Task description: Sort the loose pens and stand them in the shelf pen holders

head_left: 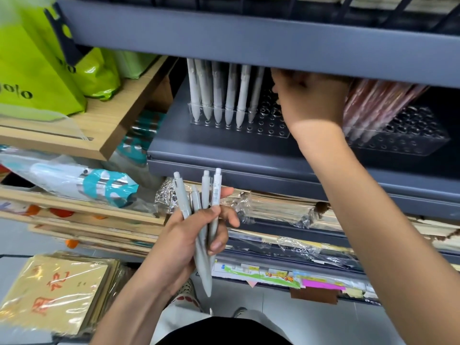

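- Bags of glossy lime-green plastic (37, 78) sit on a wooden ledge well to the left of the clear perforated plastic pen holder (263, 128). They look like unrelated stock.
- The left hand (184, 240), below the holder and slightly left of it, has fingers and thumb wrapped round a bunch of loose matte grey click pens (202, 227). Their buttons point up and their tips down, probably so the other hand can take them one at a time, already turned the right way.
- A row of standing grey pens (219, 95) fills the holder's left holes, tips down. The holes on its right are free, which suggests the grey bunch belongs there.
- The right hand (308, 100) is at the holder's right end, tucked under the grey metal upper shelf (249, 46). Its fingertips are hidden, so I cannot tell whether it pinches a pen or is loose.
- A second clear plastic holder (418, 143), right of the first, carries leaning pink pens (373, 108), so the colours are kept apart.
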The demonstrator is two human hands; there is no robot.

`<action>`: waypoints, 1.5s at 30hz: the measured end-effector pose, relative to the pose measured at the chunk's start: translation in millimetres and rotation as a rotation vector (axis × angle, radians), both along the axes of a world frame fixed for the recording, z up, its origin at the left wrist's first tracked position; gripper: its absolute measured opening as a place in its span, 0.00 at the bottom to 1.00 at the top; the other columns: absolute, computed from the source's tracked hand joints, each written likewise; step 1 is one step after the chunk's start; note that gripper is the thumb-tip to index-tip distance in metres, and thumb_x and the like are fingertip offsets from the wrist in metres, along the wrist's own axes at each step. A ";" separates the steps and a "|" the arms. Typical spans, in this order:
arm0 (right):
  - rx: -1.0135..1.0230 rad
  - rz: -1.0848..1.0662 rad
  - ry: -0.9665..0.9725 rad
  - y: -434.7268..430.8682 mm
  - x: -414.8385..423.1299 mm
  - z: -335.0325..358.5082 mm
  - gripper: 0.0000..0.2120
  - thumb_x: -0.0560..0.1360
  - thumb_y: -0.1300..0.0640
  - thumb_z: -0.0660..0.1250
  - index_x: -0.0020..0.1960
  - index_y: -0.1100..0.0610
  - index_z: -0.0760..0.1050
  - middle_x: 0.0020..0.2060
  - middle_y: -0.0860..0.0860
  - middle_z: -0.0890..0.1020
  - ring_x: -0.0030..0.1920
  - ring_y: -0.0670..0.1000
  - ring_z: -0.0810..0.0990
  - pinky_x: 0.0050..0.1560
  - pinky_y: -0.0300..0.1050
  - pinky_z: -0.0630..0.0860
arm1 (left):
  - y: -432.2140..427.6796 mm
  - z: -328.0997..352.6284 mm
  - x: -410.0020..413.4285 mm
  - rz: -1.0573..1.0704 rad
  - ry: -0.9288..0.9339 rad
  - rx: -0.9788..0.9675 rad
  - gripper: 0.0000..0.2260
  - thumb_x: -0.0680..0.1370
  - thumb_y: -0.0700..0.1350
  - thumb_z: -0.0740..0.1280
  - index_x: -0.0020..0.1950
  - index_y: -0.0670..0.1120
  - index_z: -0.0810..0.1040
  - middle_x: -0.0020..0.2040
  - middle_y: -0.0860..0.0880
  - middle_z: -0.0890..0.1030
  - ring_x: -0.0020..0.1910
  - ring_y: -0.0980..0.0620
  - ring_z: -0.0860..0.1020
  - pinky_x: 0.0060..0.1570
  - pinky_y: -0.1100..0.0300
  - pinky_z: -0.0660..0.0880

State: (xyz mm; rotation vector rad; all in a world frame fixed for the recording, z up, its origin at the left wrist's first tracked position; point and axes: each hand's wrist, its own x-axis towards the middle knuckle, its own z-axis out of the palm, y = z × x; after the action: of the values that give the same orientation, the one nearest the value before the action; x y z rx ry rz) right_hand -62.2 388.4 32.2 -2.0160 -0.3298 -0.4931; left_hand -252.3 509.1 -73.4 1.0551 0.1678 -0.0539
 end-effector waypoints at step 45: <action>0.512 0.300 0.122 -50.5 -65.1 -18.9 0.05 0.73 0.63 0.71 0.47 0.57 0.78 0.37 0.51 0.85 0.37 0.51 0.85 0.40 0.41 0.81 | -24.2 -2.0 3.5 0.142 0.092 -0.038 0.11 0.78 0.46 0.64 0.46 0.38 0.72 0.35 0.42 0.77 0.21 0.54 0.65 0.20 0.65 0.64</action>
State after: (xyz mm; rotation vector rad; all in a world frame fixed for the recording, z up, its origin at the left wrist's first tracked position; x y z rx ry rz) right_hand -127.3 337.9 13.4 -1.4603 -0.3794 -0.2324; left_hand -248.8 484.9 -75.4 1.0014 0.3232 0.0225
